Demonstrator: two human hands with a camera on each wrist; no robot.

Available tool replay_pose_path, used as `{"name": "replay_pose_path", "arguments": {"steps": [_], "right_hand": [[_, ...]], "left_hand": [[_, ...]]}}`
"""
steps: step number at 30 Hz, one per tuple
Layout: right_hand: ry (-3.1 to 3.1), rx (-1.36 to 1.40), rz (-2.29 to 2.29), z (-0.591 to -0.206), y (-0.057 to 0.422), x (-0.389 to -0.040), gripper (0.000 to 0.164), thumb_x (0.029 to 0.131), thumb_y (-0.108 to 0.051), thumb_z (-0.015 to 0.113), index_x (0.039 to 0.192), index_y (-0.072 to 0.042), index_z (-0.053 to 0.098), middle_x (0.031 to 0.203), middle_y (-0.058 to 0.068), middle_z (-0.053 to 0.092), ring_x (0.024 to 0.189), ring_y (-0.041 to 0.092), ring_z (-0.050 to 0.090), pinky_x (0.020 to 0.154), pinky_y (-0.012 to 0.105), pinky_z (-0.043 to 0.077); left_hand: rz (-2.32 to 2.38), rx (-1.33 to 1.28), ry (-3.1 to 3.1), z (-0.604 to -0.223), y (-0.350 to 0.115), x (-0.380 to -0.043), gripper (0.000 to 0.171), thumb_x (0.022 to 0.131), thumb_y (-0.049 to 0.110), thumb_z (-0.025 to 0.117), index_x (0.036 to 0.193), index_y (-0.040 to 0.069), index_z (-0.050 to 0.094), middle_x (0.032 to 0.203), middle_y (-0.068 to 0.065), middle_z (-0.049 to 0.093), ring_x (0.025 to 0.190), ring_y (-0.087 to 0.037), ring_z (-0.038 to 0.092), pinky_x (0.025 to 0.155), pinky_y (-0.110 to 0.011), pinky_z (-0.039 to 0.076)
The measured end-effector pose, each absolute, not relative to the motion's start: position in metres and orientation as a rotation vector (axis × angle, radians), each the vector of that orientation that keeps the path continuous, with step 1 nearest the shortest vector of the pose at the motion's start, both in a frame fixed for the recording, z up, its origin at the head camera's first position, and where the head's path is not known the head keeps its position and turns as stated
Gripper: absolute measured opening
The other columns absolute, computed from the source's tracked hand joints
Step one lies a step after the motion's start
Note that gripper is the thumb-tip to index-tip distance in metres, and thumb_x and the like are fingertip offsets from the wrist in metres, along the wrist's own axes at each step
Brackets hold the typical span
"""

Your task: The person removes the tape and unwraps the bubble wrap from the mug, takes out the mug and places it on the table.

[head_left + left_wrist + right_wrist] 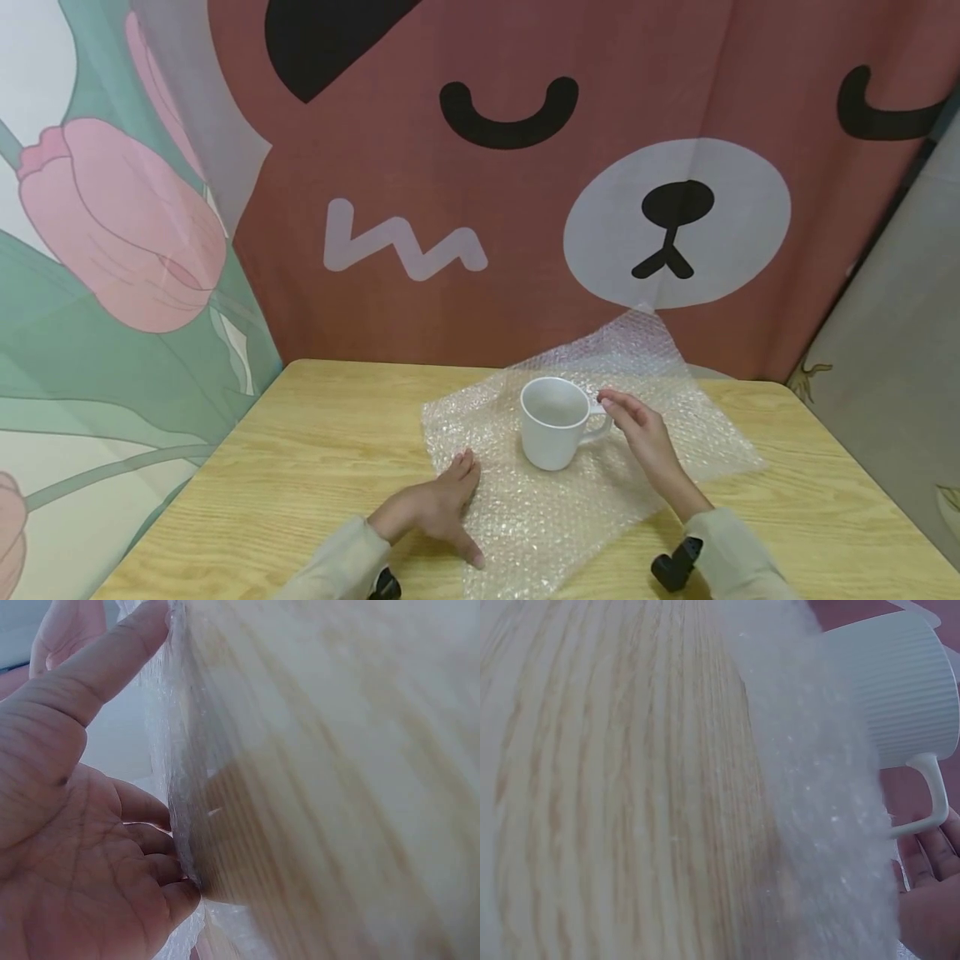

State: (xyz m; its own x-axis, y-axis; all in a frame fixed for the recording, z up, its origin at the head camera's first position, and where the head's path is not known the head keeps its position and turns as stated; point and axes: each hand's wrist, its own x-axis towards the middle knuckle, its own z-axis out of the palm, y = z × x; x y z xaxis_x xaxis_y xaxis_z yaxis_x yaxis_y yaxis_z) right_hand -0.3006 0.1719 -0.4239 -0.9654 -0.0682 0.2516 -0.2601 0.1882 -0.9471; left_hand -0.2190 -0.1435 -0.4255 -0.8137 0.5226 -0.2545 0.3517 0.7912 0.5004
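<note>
A white mug (551,442) stands upright on a sheet of clear bubble wrap (540,508), its handle pointing right. Fine ribs run round the mug's side (900,690) in the right wrist view. My left hand (438,504) rests at the left edge of the wrap, thumb and fingers spread apart. In the left wrist view the fingertips (184,896) touch the edge of the sheet. Beside the mug handle (934,795), my right hand (648,442) has its fingers loosely bent at the handle, not wrapped round it.
The wrap lies on a wooden table (315,442), its far corner reaching past the back edge against a curtain (390,317) with a bear face. A floral cloth (112,358) hangs at the left. Black wrist cameras (677,564) sit at the cuffs.
</note>
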Motion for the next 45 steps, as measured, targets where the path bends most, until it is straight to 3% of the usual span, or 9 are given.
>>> {"name": "replay_pose_path", "arguments": {"steps": [11,24,36,45], "right_hand": [[-2.338,0.207,1.898,-0.429,0.172,-0.305,0.04,0.101,-0.031,0.053,0.112,0.007,0.058,0.116,0.011,0.06,0.106,0.008,0.054,0.096,0.036,0.048],[-2.249,0.193,1.995,-0.434,0.166,-0.311,0.023,0.1,-0.018,0.054,0.095,0.002,0.062,0.093,0.003,0.063,0.093,0.015,0.059,0.082,0.028,0.05],[-2.208,0.171,2.011,-0.441,0.158,-0.317,0.031,0.099,-0.017,0.056,0.077,0.005,0.056,0.072,0.004,0.059,0.07,0.013,0.052,0.058,0.022,0.037],[-2.076,0.21,2.235,-0.442,0.151,-0.319,0.032,0.1,-0.012,0.051,0.07,-0.002,0.05,0.072,0.004,0.05,0.071,0.013,0.052,0.065,0.022,0.046]], "left_hand": [[0.632,0.661,2.595,-0.428,-0.143,-0.219,0.128,0.063,0.046,0.088,0.149,-0.011,0.014,0.156,-0.03,-0.001,0.144,-0.04,0.0,0.116,-0.047,0.011],[0.615,0.675,2.624,-0.43,-0.143,-0.219,0.128,0.062,0.045,0.089,0.148,-0.013,0.015,0.155,-0.031,0.001,0.143,-0.041,0.002,0.115,-0.047,0.012],[0.605,0.651,2.614,-0.428,-0.141,-0.217,0.128,0.062,0.047,0.088,0.15,-0.01,0.014,0.156,-0.029,0.0,0.144,-0.039,0.001,0.116,-0.046,0.012],[0.584,0.641,2.616,-0.426,-0.141,-0.219,0.128,0.062,0.048,0.088,0.15,-0.01,0.014,0.156,-0.029,0.0,0.144,-0.038,0.0,0.116,-0.046,0.012]]}}
